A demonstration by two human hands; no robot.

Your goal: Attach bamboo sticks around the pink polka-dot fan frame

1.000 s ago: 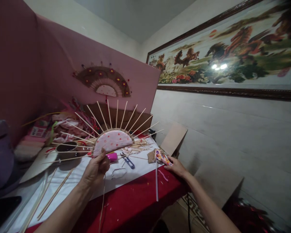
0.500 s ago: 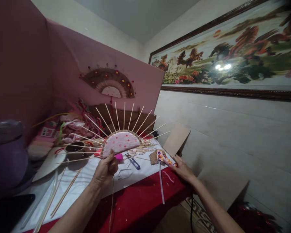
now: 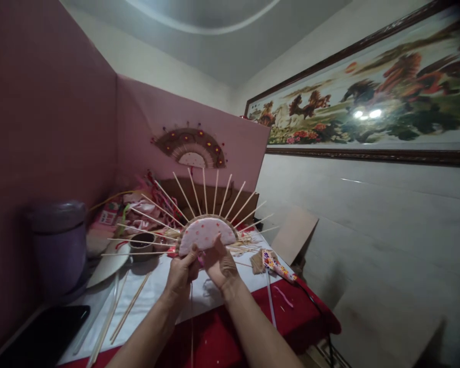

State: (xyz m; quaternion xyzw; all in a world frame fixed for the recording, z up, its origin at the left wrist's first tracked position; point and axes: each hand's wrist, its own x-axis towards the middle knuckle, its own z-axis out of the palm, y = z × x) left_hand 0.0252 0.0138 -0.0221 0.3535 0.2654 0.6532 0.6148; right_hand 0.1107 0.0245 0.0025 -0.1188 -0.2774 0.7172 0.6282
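Observation:
A half-round fan base (image 3: 205,232) covered in white cloth with red dots is held up in front of me, its thin sticks spreading outward like rays. My left hand (image 3: 182,271) pinches its lower left edge, thumb in front. Lower right of centre, my right hand (image 3: 222,263) grips the same edge, its thumb against the cloth and its other fingers mostly hidden. A thin cord (image 3: 192,322) hangs down by my left hand. To the right lies a flower-patterned glue gun (image 3: 278,266) with a translucent glue stick (image 3: 271,301) beside it.
A finished fan (image 3: 193,145) hangs on the pink board (image 3: 245,143) behind. At left stand a purple lidded container (image 3: 59,250) and a dark bowl (image 3: 142,250). Loose sticks (image 3: 130,306), a black phone-like slab (image 3: 46,335) and a cardboard piece (image 3: 295,232) surround the work.
My right hand has left the glue gun and come to the fan's lower edge. The view has shifted, so the scene sits lower and further right. My left hand keeps its hold.

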